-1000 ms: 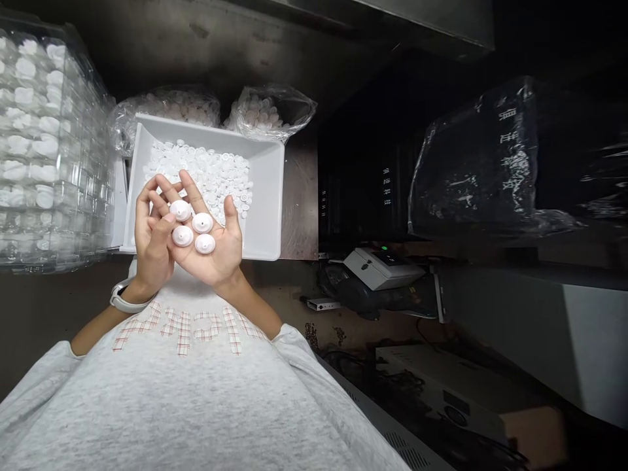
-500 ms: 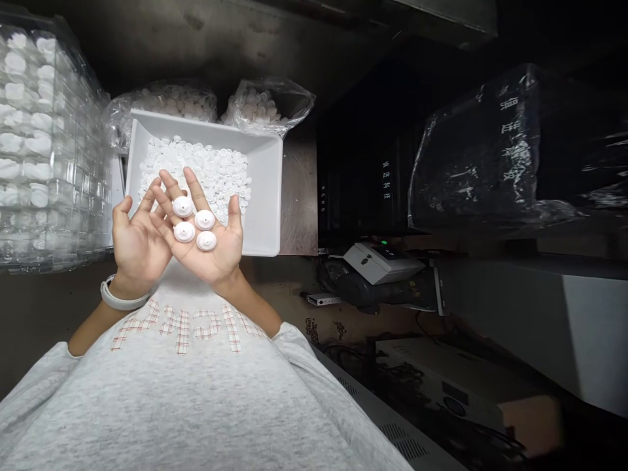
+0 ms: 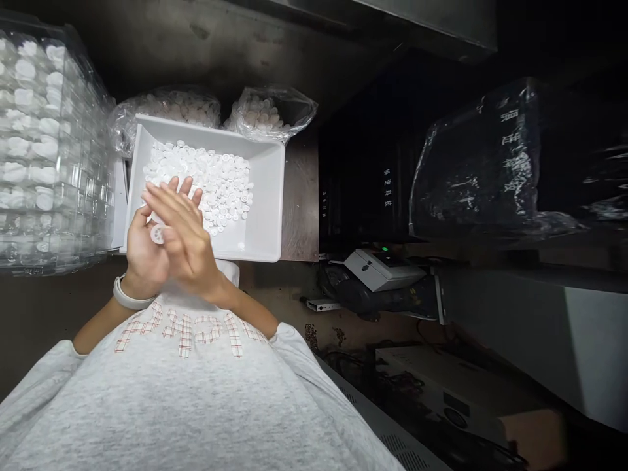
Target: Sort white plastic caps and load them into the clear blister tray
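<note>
My left hand (image 3: 147,258), with a pale band at the wrist, is palm up and cupped beneath my right hand. A round white plastic disc (image 3: 157,234) with a pattern of cut-outs shows between the two hands, lying against the left fingers. The other discs are hidden behind my right hand (image 3: 189,245). That hand is turned over the left palm, back up, its fingers stretched out. Both hands are above the near left part of a white plastic bin (image 3: 267,222), which holds a layer of small white plastic discs (image 3: 220,183).
Stacked clear trays (image 3: 53,150) of white parts stand at the left. Behind the bin lie two clear bags (image 3: 181,108) (image 3: 262,114) of round parts. A grey device (image 3: 383,268) with a green light sits right. Black plastic-wrapped goods (image 3: 475,163) are farther right.
My right hand has flipped from palm up, with several white discs on it, to palm down over my left hand. The left hand has turned inward beneath it.
</note>
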`<state>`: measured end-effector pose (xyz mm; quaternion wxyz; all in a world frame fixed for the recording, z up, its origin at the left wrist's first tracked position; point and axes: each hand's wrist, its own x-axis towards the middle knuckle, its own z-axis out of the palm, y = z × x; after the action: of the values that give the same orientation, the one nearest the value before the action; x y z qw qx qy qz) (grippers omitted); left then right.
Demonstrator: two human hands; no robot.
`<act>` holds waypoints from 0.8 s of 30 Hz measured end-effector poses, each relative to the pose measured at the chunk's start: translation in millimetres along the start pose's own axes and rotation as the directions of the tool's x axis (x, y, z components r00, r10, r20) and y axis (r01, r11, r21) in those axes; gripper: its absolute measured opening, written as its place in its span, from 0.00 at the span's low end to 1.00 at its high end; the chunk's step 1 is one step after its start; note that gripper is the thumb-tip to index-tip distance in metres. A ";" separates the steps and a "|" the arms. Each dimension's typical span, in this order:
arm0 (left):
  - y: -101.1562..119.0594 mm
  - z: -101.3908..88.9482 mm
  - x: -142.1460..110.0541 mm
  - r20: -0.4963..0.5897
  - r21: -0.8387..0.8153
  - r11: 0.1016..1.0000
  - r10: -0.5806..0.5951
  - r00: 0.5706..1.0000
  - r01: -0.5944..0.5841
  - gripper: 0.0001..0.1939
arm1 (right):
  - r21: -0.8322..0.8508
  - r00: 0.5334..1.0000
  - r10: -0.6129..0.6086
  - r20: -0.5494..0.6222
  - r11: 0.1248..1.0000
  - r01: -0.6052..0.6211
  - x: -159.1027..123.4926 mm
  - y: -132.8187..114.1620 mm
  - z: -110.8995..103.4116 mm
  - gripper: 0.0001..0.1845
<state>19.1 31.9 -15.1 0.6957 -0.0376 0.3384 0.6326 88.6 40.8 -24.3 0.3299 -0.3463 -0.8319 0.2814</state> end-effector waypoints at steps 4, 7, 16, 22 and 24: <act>7.7 -13.5 7.7 0.100 -0.002 0.999 -0.038 0.994 0.039 0.25 | 0.002 0.994 0.031 -0.101 1.000 -0.030 -2.7 12.7 -23.4 0.25; 2.2 -17.4 10.4 0.149 0.084 0.996 -0.046 0.988 0.034 0.24 | -0.044 0.996 0.062 -0.065 0.997 -0.065 -5.0 19.4 -31.1 0.22; -2.1 -12.6 6.9 0.259 0.110 0.987 -0.145 0.955 0.120 0.23 | -0.074 0.971 0.234 -0.046 0.969 -0.237 -5.9 11.8 -38.6 0.16; 0.1 -8.2 4.4 0.187 0.107 0.976 -0.206 0.961 0.189 0.21 | 0.051 0.950 0.293 -0.112 0.956 -0.289 -4.0 16.1 -39.9 0.11; 0.5 -5.9 3.8 0.166 0.091 0.972 -0.227 0.960 0.215 0.20 | 0.056 0.942 0.318 -0.108 0.948 -0.313 -3.6 17.8 -38.4 0.12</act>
<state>16.0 32.4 -21.4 0.7899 0.0055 0.2922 0.5391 126.0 58.0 -14.0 0.3349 -0.4846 -0.7395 0.3258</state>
